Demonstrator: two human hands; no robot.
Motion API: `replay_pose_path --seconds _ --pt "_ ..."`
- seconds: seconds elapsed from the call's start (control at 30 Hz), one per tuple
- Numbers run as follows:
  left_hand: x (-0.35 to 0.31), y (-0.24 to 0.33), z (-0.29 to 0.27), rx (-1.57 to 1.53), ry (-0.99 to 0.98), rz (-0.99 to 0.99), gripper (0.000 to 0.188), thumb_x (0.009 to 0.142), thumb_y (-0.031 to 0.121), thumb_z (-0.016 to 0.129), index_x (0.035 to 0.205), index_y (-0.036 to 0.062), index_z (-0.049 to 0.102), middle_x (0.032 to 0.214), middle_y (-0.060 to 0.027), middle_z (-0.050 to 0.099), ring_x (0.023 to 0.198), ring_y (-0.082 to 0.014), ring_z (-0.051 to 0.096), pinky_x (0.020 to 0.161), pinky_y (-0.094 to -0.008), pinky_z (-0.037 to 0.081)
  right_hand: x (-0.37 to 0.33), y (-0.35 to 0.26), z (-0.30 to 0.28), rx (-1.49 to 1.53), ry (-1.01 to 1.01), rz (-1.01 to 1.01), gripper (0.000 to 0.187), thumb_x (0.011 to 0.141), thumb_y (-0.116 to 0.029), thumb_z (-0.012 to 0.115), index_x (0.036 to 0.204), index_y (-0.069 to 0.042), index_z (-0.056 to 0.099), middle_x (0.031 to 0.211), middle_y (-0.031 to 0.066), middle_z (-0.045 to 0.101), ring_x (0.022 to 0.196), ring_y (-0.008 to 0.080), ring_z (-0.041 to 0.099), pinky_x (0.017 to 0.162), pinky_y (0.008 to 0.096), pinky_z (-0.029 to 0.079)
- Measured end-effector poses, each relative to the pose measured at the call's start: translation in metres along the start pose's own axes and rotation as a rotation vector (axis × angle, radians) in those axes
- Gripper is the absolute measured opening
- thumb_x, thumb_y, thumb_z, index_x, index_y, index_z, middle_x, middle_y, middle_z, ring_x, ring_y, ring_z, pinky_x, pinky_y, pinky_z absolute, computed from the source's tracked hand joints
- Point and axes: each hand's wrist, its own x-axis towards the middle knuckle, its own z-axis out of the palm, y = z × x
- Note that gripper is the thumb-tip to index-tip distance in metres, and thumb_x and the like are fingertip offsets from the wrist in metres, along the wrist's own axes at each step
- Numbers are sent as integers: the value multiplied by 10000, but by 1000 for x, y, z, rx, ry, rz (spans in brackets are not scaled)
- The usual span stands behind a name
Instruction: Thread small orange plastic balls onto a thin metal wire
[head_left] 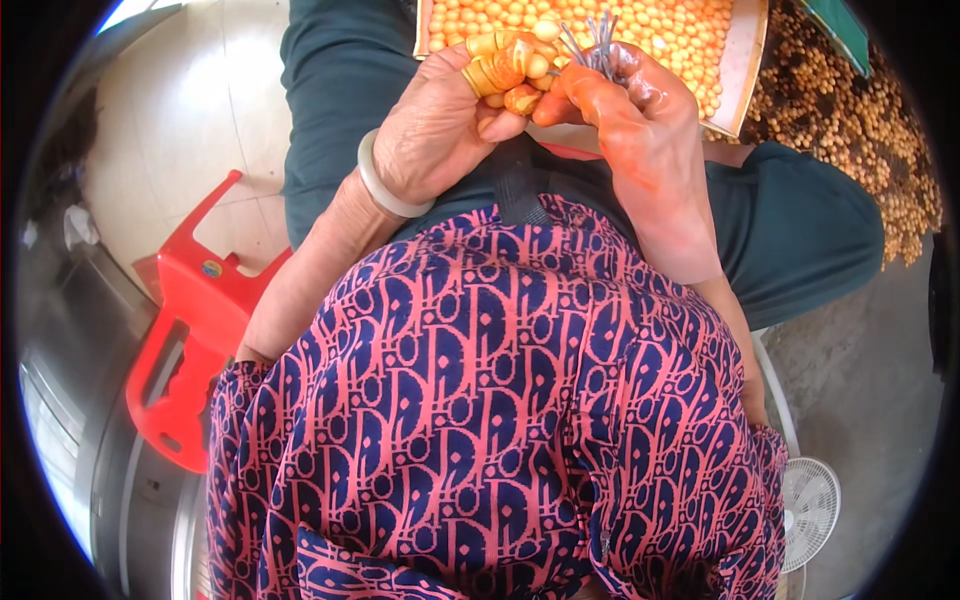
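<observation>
Over my lap, the fingertips of both hands meet. My left hand (440,125) has yellow wrapping around its fingers and a pale bangle at the wrist. It is closed on a small round yellow fruit (538,66) that looks like a longan. A thin, see-through glove stained orange covers my right hand (645,125). Its fingers are curled, and thin grey prongs (600,45) stick up from between them; what they belong to is hidden. Just beyond the hands, a shallow box with a pale rim (742,75) holds many round yellow-orange fruits (660,30).
A large heap of brownish round fruits (850,130) spreads at the far right, beside a green edge (842,30). On the left stands a red plastic stool (210,290) on a tiled floor (180,120). A white fan (808,510) is at the lower right.
</observation>
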Motion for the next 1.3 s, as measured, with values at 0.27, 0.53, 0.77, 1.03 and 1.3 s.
replay_pose_path --seconds 0.27,0.53,0.77,1.03,1.3 --pt "0 -5 5 44 28 42 184 965 98 424 1060 60 577 952 -35 619 682 -50 519 454 -175 287 1 11 2 72 35 15 152 876 -112 509 829 5 595 766 49 641 747 81 573 696 214 434" --pt "-3 -2 6 141 43 80 127 921 78 530 992 14 614 793 -49 630 544 -40 451 433 -176 277 4 12 3 -69 23 107 174 883 -124 521 889 24 612 789 70 652 745 100 589 692 220 454" --pt "-1 -3 -1 212 163 169 234 927 36 439 1091 2 603 917 -46 639 623 -29 481 482 -170 323 6 20 -2 218 38 228 199 888 -151 530 903 30 612 831 98 657 810 140 626 760 246 491" --pt "3 -1 -3 184 104 197 230 922 43 487 1127 17 586 999 -56 630 694 -43 509 492 -162 335 8 18 -2 276 29 246 242 888 -208 561 961 20 594 870 101 656 794 173 646 730 299 520" --pt "0 0 -2 278 61 185 219 918 73 555 1125 13 589 983 -53 620 707 -45 499 501 -155 328 13 37 -4 592 145 138 298 880 -213 579 1011 55 586 918 125 640 829 211 651 786 330 522"
